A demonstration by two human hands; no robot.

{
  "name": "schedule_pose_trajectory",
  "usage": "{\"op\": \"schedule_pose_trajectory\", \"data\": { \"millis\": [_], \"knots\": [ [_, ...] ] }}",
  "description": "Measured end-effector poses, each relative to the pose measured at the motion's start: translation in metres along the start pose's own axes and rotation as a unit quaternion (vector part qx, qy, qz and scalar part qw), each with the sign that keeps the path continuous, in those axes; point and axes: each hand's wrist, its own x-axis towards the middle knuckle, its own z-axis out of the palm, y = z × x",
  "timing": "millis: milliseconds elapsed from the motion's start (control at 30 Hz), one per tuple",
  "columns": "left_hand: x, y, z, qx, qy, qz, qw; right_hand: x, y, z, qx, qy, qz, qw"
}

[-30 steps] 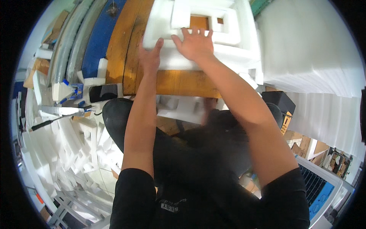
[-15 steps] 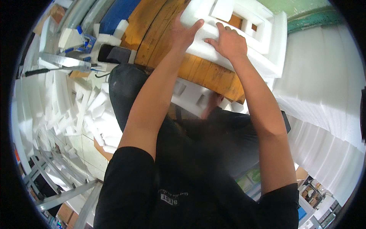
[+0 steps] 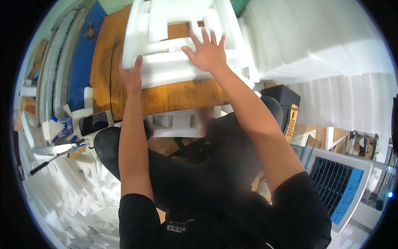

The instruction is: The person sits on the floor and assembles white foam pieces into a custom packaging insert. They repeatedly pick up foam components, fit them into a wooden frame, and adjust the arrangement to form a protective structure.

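A white foam packing frame point(image 3: 166, 61) with cut-out openings lies on the wooden bench top point(image 3: 182, 96). My left hand point(image 3: 132, 76) grips its near left corner, thumb up along the side and the other fingers mostly hidden behind the edge. Over the near side of the frame, my right hand point(image 3: 209, 54) is open with its fingers spread, holding nothing. Its fingertips reach toward the inner openings and are slightly blurred. Whether the right palm touches the foam, I cannot tell.
Another white foam piece point(image 3: 176, 124) sits under the bench, by my knees. Left are a dark phone point(image 3: 93, 123), a saw-like blade point(image 3: 56, 149) and heaped foam offcuts point(image 3: 89, 174). Tall stacks of foam sheets point(image 3: 306, 37) and a black box point(image 3: 280, 101) stand at right.
My view has turned, so the bench and frame appear farther left. My right hand has lifted its bent fingers from the near rim and spread them. My left hand stays at the frame's left end.
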Motion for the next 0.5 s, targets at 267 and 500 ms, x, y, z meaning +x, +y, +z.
{"op": "schedule_pose_trajectory", "data": {
  "millis": [267, 500],
  "knots": [
    [0.005, 0.002, -0.009, 0.043, 0.042, 0.028, 0.998, 0.008, 0.008, -0.001, -0.031, -0.019, 0.011, 0.999],
    [0.011, -0.005, 0.001, -0.045, 0.007, -0.025, 0.999, -0.007, 0.037, 0.007, 0.009, -0.039, 0.038, 0.998]
  ]
}}
